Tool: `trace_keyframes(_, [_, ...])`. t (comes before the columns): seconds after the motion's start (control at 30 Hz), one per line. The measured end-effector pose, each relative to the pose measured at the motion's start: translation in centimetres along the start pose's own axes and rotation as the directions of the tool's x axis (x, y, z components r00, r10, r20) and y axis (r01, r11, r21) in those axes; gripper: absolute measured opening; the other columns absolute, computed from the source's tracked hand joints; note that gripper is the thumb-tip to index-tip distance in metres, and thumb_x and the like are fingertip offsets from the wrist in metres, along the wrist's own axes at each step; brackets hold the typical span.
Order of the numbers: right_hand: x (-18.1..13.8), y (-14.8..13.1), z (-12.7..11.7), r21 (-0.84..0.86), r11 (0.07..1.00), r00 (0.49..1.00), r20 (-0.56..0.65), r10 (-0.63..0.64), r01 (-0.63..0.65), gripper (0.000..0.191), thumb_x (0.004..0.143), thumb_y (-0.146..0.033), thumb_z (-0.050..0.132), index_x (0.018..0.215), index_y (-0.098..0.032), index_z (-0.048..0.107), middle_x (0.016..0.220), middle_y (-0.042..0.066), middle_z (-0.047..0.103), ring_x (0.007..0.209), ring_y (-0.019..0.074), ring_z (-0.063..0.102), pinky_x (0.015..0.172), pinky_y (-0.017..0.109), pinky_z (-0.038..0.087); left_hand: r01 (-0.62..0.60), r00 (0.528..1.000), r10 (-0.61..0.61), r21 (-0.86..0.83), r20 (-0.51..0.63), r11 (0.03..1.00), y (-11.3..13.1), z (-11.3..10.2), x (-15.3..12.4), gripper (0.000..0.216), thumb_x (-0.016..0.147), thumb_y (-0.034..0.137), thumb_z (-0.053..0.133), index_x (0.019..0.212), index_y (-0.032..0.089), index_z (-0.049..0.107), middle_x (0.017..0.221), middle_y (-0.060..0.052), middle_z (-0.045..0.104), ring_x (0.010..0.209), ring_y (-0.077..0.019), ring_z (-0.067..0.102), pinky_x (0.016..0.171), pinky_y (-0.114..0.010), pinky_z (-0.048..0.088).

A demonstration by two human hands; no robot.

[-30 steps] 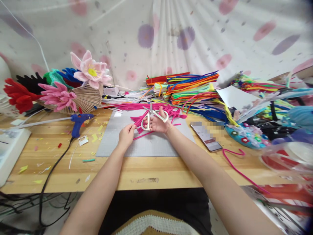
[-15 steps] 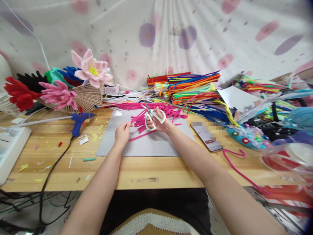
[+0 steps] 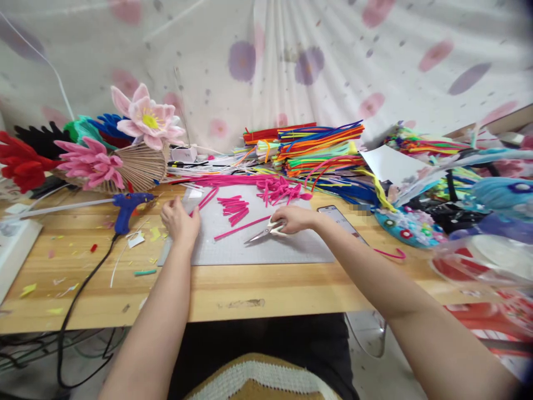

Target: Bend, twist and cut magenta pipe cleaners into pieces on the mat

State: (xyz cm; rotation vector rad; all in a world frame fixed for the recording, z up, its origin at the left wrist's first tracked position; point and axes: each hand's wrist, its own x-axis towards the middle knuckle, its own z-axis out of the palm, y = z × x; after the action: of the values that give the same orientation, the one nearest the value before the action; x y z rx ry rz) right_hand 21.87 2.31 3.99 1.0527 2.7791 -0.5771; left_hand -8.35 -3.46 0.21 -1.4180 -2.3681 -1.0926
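Observation:
My right hand [image 3: 291, 219] is closed around the white handles of a pair of scissors [image 3: 259, 235]. Their blades are slightly apart, pointing left, low over the grey cutting mat [image 3: 225, 251]. At the mat's left edge, my left hand [image 3: 180, 219] has its fingers apart. Beside its thumb lies a bent magenta pipe cleaner [image 3: 207, 198], whose near end the hand partly hides. Several short cut magenta pieces [image 3: 233, 209] form a small pile mid-mat. One longer magenta pipe cleaner [image 3: 233, 230] lies below them, reaching toward the scissors.
Looped magenta shapes [image 3: 278, 190] and long magenta stems [image 3: 225, 180] lie at the mat's back. Colourful pipe-cleaner bundles [image 3: 320, 145] are stacked behind. A blue glue gun [image 3: 125, 211] and fluffy flowers [image 3: 150, 119] stand left. A phone [image 3: 339, 221] and decorated blue piece [image 3: 410, 226] are right.
My hands have moved apart: the left went left from the cut pieces, the right turned the scissors from pointing up to pointing down-left. The bent pipe cleaner now lies near the left hand.

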Motion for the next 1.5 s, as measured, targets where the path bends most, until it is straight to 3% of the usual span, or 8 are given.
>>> trace_keyframes(0.1, [-0.8,0.1,-0.1,-0.033,0.999,1.0,0.013,-0.013,0.013,0.038,0.064,-0.029,0.063,0.101,-0.018,0.066,0.094,0.005,0.066,0.082,0.0174,0.057,0.064,0.022,0.036,-0.288,0.935,0.316,-0.172,0.162,0.942,1.4,-0.1,-1.2,0.025,0.079,0.032,0.053,0.096,0.016,0.06,0.099,-0.01,0.058,0.099,-0.0228,0.051,0.089,-0.036,0.037])
trace_keyframes(0.17, [-1.2,0.3,-0.6,-0.026,1.0,0.998,0.053,0.012,-0.011,0.035,0.065,-0.029,0.062,0.098,-0.02,0.068,0.089,0.003,0.068,0.078,0.0164,0.058,0.062,0.021,0.036,-0.445,0.778,0.538,-0.319,0.326,0.837,2.2,0.0,-2.1,0.02,0.079,0.037,0.054,0.085,0.019,0.06,0.089,-0.005,0.06,0.089,-0.0193,0.053,0.085,-0.033,0.039])
trace_keyframes(0.3, [-1.1,0.4,-1.6,-0.031,0.993,0.991,0.073,0.115,-0.113,0.024,0.071,-0.034,0.058,0.087,-0.02,0.071,0.081,0.003,0.07,0.071,0.0155,0.06,0.059,0.022,0.036,-0.533,0.608,0.636,-0.35,0.475,0.77,2.6,0.6,-3.1,0.014,0.074,0.033,0.06,0.075,0.019,0.059,0.082,-0.004,0.059,0.082,-0.0191,0.053,0.077,-0.032,0.04])
trace_keyframes(0.6, [1.7,-2.0,-0.7,-0.266,0.928,0.947,-0.259,0.191,-0.26,0.022,0.081,-0.029,0.051,0.091,-0.017,0.067,0.096,0.011,0.067,0.085,0.0201,0.06,0.063,0.025,0.037,-0.435,0.753,0.547,-0.347,0.366,0.831,2.5,0.6,-3.1,0.01,0.084,0.023,0.045,0.084,0.018,0.053,0.089,-0.007,0.057,0.085,-0.0183,0.053,0.076,-0.03,0.041])
trace_keyframes(0.77, [3.1,-2.6,-2.6,0.097,0.976,0.826,-0.52,0.218,-0.197,0.029,0.081,-0.04,0.051,0.073,-0.015,0.065,0.071,0.005,0.063,0.066,0.0141,0.055,0.056,0.023,0.033,-0.137,0.889,0.32,-0.475,0.329,0.869,3.3,0.5,-3.0,0.021,0.087,0.027,0.038,0.083,0.018,0.057,0.084,-0.006,0.061,0.085,-0.0177,0.056,0.076,-0.029,0.042])
trace_keyframes(0.9, [4.9,-4.8,-3.5,0.621,0.778,0.873,-0.428,0.235,0.095,0.027,0.081,-0.038,0.049,0.077,-0.014,0.061,0.052,-0.003,0.047,0.045,0.0064,0.039,0.047,0.02,0.03,0.316,0.836,0.196,-0.742,0.512,0.592,4.6,1.7,-3.2,0.021,0.085,0.027,0.041,0.08,0.016,0.058,0.066,-0.002,0.057,0.066,-0.0137,0.057,0.065,-0.027,0.047])
trace_keyframes(1.07, [7.7,-7.1,-1.9,0.788,0.564,0.894,-0.411,0.181,0.248,0.02,0.072,-0.029,0.057,0.064,-0.015,0.047,0.049,-0.006,0.045,0.045,0.0046,0.04,0.044,0.017,0.03,0.683,0.681,0.15,-0.695,0.717,0.223,5.9,2.1,-3.5,0.015,0.084,0.022,0.044,0.082,0.013,0.055,0.072,-0.005,0.064,0.068,-0.0146,0.064,0.07,-0.033,0.052])
trace_keyframes(1.5, [8.9,-7.5,-1.2,0.84,0.455,0.843,-0.454,0.289,0.296,0.017,0.072,-0.028,0.059,0.068,-0.016,0.047,0.052,-0.006,0.052,0.045,0.005,0.045,0.043,0.016,0.032,0.722,0.647,0.088,-0.646,0.757,0.249,5.9,2.1,-3.4,0.013,0.083,0.016,0.046,0.083,0.012,0.057,0.056,0.0,0.056,0.048,-0.009,0.053,0.053,-0.023,0.046])
